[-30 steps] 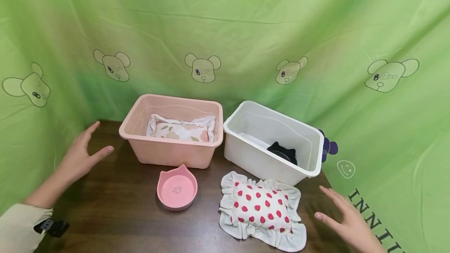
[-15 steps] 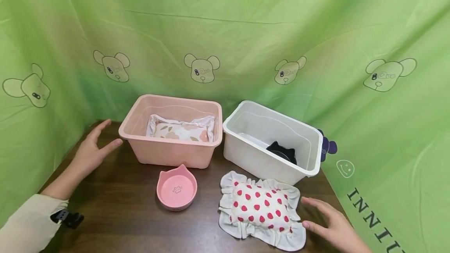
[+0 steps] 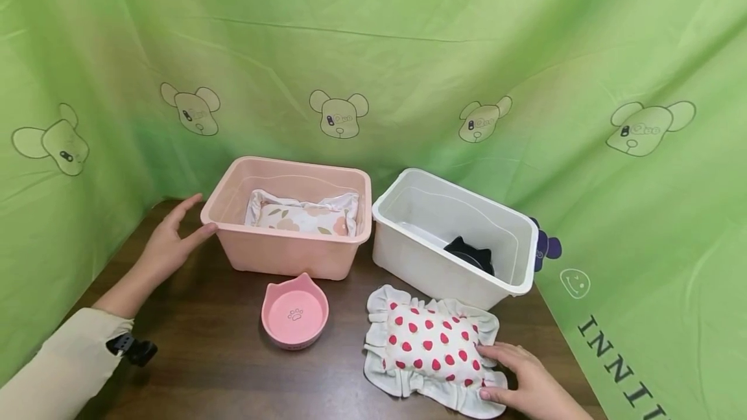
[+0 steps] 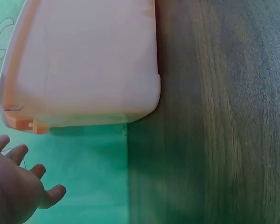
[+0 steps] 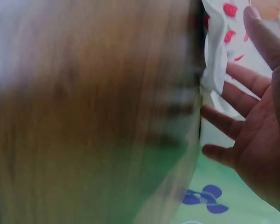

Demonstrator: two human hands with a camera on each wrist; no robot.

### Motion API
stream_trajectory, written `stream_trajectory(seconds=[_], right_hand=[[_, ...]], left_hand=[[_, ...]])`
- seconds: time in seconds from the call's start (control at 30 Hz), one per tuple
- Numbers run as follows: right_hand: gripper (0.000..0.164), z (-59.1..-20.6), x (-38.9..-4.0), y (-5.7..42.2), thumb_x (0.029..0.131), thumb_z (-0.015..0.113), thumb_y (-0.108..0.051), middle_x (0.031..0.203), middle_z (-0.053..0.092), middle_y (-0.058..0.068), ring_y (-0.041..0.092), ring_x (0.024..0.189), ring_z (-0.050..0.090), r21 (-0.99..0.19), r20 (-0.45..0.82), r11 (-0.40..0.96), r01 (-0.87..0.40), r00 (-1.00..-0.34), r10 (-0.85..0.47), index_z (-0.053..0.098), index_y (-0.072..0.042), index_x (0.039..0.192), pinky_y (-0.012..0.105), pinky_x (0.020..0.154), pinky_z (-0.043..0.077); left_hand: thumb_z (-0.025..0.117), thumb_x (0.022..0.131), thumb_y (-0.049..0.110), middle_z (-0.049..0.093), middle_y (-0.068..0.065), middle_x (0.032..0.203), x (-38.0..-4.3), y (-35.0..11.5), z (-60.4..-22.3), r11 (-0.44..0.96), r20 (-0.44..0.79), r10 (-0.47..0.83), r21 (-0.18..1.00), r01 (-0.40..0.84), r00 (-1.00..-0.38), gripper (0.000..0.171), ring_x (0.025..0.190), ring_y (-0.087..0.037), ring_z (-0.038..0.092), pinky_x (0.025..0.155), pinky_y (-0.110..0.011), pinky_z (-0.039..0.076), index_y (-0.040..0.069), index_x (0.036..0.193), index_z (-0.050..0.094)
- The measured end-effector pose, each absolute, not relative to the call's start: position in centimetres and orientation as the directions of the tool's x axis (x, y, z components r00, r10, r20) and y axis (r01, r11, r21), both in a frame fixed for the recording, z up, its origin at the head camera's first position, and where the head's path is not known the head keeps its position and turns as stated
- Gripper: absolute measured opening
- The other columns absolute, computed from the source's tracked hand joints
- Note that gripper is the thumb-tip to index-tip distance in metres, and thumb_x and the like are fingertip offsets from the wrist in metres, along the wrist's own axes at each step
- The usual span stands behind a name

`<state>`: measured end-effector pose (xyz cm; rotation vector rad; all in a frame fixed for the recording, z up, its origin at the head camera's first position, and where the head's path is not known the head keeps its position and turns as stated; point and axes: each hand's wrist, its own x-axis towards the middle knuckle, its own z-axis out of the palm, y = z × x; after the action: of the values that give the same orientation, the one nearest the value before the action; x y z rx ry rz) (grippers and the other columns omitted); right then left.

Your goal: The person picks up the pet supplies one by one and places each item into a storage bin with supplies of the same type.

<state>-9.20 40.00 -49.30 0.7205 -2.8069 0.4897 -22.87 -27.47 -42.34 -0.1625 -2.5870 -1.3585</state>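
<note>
My left hand (image 3: 169,238), fingers spread, is at the left end of the pink plastic bin (image 3: 286,255); in the left wrist view a small gap shows between fingers and bin. A floral ruffled cushion (image 3: 303,218) lies inside that bin. On the right, my right hand (image 3: 528,381) is over the right edge of a white ruffled cushion with red strawberries (image 3: 432,345), which lies flat on the table. Its thumb and fingers are apart, and in the right wrist view some fingers (image 5: 249,79) pass behind the ruffle without curling round it.
A pink cat-eared bowl (image 3: 294,316) stands on the brown table (image 3: 222,368) before the pink bin. Beside that bin is an angled white bin (image 3: 432,264) holding a black cat-eared bowl (image 3: 471,255). A green printed curtain (image 3: 373,37) encloses the table's back and sides.
My left hand has moved right and slightly up, up to the pink bin's left end. My right hand has moved left, from beside the strawberry cushion onto its right edge. Bins and bowls stay put.
</note>
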Motion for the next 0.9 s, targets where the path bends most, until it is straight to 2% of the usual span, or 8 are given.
stream_trajectory(seconds=[0.1,0.2,0.33,0.43,0.53,0.6,0.67,0.9], right_hand=[[0.073,-49.5,-9.2,39.2,0.064,0.092,-0.053,0.119,0.072,0.001,0.027,0.11,0.064,-0.255,0.247,0.852,-0.457,-0.883,-0.4,0.072,-0.019,0.125,0.051,0.099,0.041],[0.07,-49.2,-9.2,38.2,0.067,0.09,-0.053,0.121,0.072,0.007,0.038,0.117,0.061,-0.299,0.156,0.889,-0.348,-0.936,-0.314,0.073,-0.015,0.123,0.068,0.103,0.033],[0.054,-48.7,-9.4,37.1,0.07,0.091,-0.045,0.116,0.073,0.005,0.037,0.12,0.06,-0.326,0.083,0.916,-0.236,-0.972,-0.22,0.075,-0.016,0.113,0.071,0.108,0.024],[0.037,-48.7,-9.4,36.6,0.068,0.093,-0.036,0.107,0.073,-0.001,0.031,0.111,0.063,-0.343,0.125,0.911,-0.227,-0.973,-0.196,0.076,-0.022,0.098,0.067,0.107,0.028],[0.03,-48.7,-9.2,36.2,0.066,0.095,-0.027,0.099,0.07,-0.009,0.02,0.099,0.063,-0.365,0.205,0.901,-0.233,-0.964,-0.167,0.074,-0.029,0.085,0.053,0.101,0.038],[0.03,-48.6,-9.1,36.0,0.065,0.096,-0.022,0.096,0.067,-0.012,0.014,0.093,0.06,-0.386,0.251,0.894,-0.228,-0.958,-0.136,0.072,-0.031,0.08,0.045,0.092,0.041],[0.031,-48.3,-8.9,35.7,0.064,0.096,-0.019,0.095,0.065,-0.013,0.012,0.091,0.058,-0.403,0.285,0.888,-0.222,-0.952,-0.109,0.072,-0.032,0.077,0.039,0.087,0.04],[0.031,-46.8,-9.2,35.0,0.064,0.095,-0.014,0.092,0.063,-0.013,0.018,0.093,0.05,-0.461,0.343,0.858,-0.224,-0.937,-0.06,0.074,-0.033,0.077,0.026,0.084,0.032]], left_hand=[[0.068,0.098,0.04,0.025,-0.019,0.167,-23.0,-27.2,-42.4,0.56,0.251,0.005,0.801,0.211,-0.968,0.08,0.151,-0.052,0.019,0.11,-0.078,0.02,0.018,0.164,0.027],[0.069,0.098,0.038,0.029,-0.021,0.165,-23.1,-26.9,-42.4,0.555,0.269,0.004,0.801,0.225,-0.963,0.079,0.15,-0.052,0.02,0.112,-0.076,0.02,0.015,0.163,0.03],[0.07,0.097,0.038,0.031,-0.024,0.164,-23.3,-26.6,-42.5,0.554,0.276,-0.001,0.8,0.23,-0.961,0.079,0.15,-0.052,0.021,0.112,-0.076,0.019,0.012,0.161,0.032],[0.071,0.097,0.039,0.032,-0.025,0.163,-23.3,-26.4,-42.6,0.55,0.267,-0.006,0.806,0.22,-0.964,0.079,0.149,-0.052,0.022,0.112,-0.076,0.02,0.013,0.161,0.032],[0.071,0.097,0.04,0.032,-0.024,0.163,-23.3,-26.2,-42.7,0.544,0.256,-0.01,0.812,0.21,-0.967,0.08,0.149,-0.052,0.022,0.111,-0.076,0.02,0.014,0.162,0.032],[0.071,0.097,0.041,0.032,-0.024,0.163,-23.3,-26.1,-42.7,0.539,0.254,-0.014,0.817,0.207,-0.967,0.08,0.149,-0.052,0.023,0.111,-0.076,0.021,0.015,0.162,0.032],[0.071,0.097,0.041,0.032,-0.023,0.164,-23.2,-26.1,-42.8,0.535,0.254,-0.02,0.82,0.204,-0.967,0.08,0.15,-0.051,0.023,0.111,-0.077,0.021,0.015,0.162,0.032],[0.07,0.098,0.039,0.03,-0.022,0.164,-23.1,-26.1,-43.0,0.507,0.261,-0.041,0.838,0.205,-0.964,0.079,0.15,-0.049,0.023,0.112,-0.075,0.021,0.013,0.162,0.032]])
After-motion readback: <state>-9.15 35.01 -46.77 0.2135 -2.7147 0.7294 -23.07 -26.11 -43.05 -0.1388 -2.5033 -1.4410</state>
